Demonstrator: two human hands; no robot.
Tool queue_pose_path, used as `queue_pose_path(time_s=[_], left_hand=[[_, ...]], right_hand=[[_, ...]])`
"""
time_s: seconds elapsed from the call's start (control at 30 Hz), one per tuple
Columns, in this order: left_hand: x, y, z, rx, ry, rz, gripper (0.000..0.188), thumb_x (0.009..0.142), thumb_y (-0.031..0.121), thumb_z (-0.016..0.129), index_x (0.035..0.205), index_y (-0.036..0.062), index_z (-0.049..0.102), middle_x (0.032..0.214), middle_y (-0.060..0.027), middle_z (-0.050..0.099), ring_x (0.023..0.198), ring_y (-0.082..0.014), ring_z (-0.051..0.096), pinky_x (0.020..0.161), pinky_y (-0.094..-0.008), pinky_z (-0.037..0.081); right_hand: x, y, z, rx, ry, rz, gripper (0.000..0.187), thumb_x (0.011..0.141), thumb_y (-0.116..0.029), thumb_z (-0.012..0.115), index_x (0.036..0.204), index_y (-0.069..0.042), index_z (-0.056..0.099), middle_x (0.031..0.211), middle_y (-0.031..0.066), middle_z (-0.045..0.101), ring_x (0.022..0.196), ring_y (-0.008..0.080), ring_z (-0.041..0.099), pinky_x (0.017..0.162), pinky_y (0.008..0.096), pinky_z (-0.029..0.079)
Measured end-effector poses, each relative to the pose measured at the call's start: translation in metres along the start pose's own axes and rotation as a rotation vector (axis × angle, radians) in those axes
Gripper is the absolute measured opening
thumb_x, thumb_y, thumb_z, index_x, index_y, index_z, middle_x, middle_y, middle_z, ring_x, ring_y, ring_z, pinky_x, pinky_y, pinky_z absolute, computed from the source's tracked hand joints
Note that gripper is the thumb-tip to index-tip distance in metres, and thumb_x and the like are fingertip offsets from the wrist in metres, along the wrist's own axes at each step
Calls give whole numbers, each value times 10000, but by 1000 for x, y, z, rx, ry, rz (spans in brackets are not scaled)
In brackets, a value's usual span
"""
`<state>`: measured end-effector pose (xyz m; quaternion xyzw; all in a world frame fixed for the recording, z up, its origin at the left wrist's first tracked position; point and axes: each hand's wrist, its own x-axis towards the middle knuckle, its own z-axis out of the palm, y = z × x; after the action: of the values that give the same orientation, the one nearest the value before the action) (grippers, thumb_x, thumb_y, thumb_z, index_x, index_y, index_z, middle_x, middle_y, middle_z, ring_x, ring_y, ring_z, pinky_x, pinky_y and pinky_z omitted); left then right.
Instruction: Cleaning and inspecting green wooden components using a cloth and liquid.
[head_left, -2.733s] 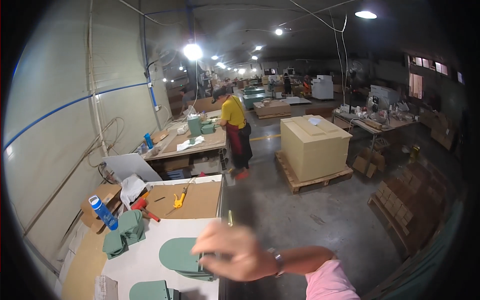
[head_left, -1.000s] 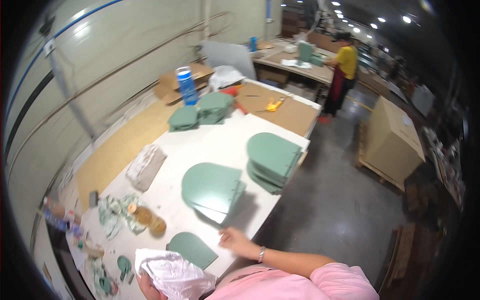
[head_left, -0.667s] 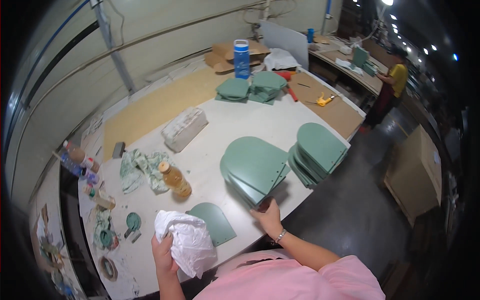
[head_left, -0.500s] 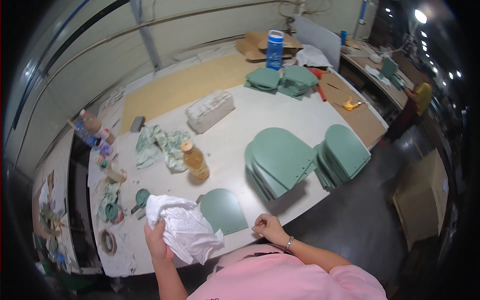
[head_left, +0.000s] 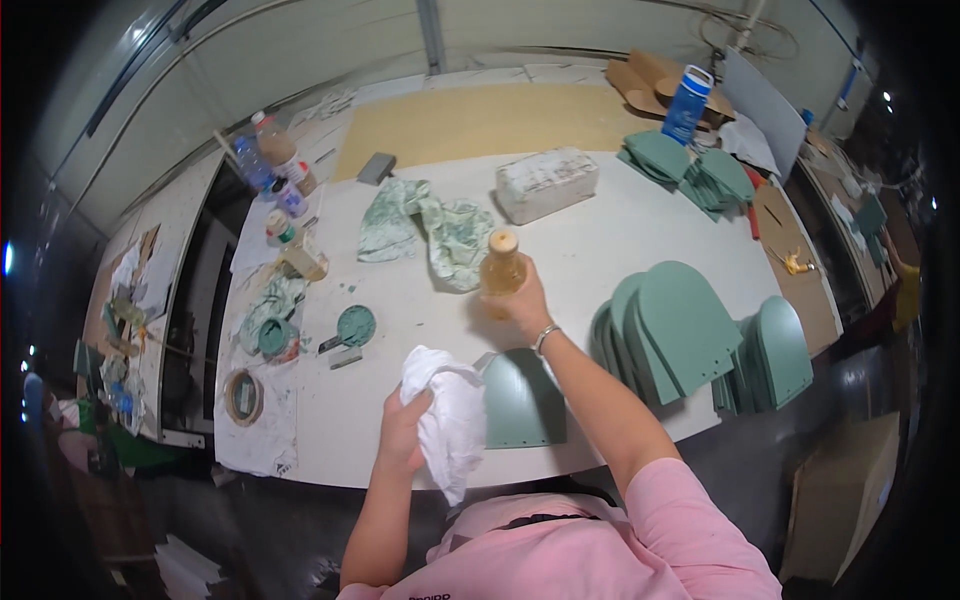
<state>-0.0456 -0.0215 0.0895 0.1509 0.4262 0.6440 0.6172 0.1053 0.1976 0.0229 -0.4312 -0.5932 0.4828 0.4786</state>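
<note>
My left hand (head_left: pixel 404 425) grips a crumpled white cloth (head_left: pixel 450 410) at the table's near edge. The fingers of my right hand (head_left: pixel 528 300) are wrapped round a clear bottle of amber liquid (head_left: pixel 500 262) with a pale cap, upright over the table. Whether the bottle's base touches the table is hidden. Between my forearms lies a flat green panel (head_left: pixel 522 405), rounded at the far end, with small holes along its near edge. The cloth hangs beside the panel's left side. Behind the bottle rests a green-stained rag (head_left: pixel 455 240).
Stacked green panels (head_left: pixel 680 330) stand at the right, with another stack (head_left: pixel 780 350) beside them. A whitish block (head_left: pixel 546 185) sits farther back, and a blue water bottle (head_left: pixel 687 105) behind. At left are a green paste tub (head_left: pixel 356 325), a tape roll (head_left: pixel 243 397) and several bottles.
My right hand has reached forward from the near edge and taken hold of the amber bottle. My left hand still holds the white cloth. The view has swung left.
</note>
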Motion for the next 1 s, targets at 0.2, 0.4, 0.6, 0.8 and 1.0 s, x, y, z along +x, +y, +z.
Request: queue_pose_path(time_s=[0.2, 0.4, 0.6, 0.8, 1.0], left_hand=[[13, -5, -30, 76, 66, 27, 422, 885, -18, 510, 1302, -56, 455, 1161, -135, 607, 1018, -219, 620, 901, -341, 496], [22, -14, -24, 500, 79, 131, 426, 892, 19, 543, 1312, -23, 484, 1222, -99, 586, 1095, -187, 570, 930, -308, 454], [19, 8, 4, 608, -509, 244, 334, 892, 57, 576, 1218, -16, 592, 1391, -142, 461, 1258, -187, 449, 981, -310, 416], [2, 8, -11, 586, -599, 284, 94, 780, 2, 695, 874, 7, 698, 1181, -137, 639, 1081, -214, 592, 958, -321, 427], [-18, 2, -24, 918, -682, -195, 133, 844, 133, 671, 895, 19, 720, 832, -88, 696, 752, -122, 610, 710, -264, 480]], right_hand=[[-15, -53, -5, -222, -58, -15, 588, 573, -123, 819, 1088, -45, 546, 1013, 133, 642, 976, 253, 626, 851, 341, 488], [-91, -104, -37, 458, -548, 410, 763, 502, -85, 756, 1228, -29, 527, 1114, 108, 631, 1000, 224, 618, 931, 340, 479], [-136, -99, -49, 813, -551, 600, 847, 493, -54, 742, 1297, -37, 475, 1177, 89, 598, 1102, 240, 572, 1013, 358, 420], [-148, -90, -82, 914, -362, 626, 964, 375, -3, 697, 1309, 18, 461, 1234, 142, 573, 1162, 313, 542, 1066, 408, 377], [-159, -98, -101, 746, -590, 397, 840, 399, -164, 809, 1161, 73, 547, 1092, 170, 568, 1054, 300, 558, 956, 398, 432]])
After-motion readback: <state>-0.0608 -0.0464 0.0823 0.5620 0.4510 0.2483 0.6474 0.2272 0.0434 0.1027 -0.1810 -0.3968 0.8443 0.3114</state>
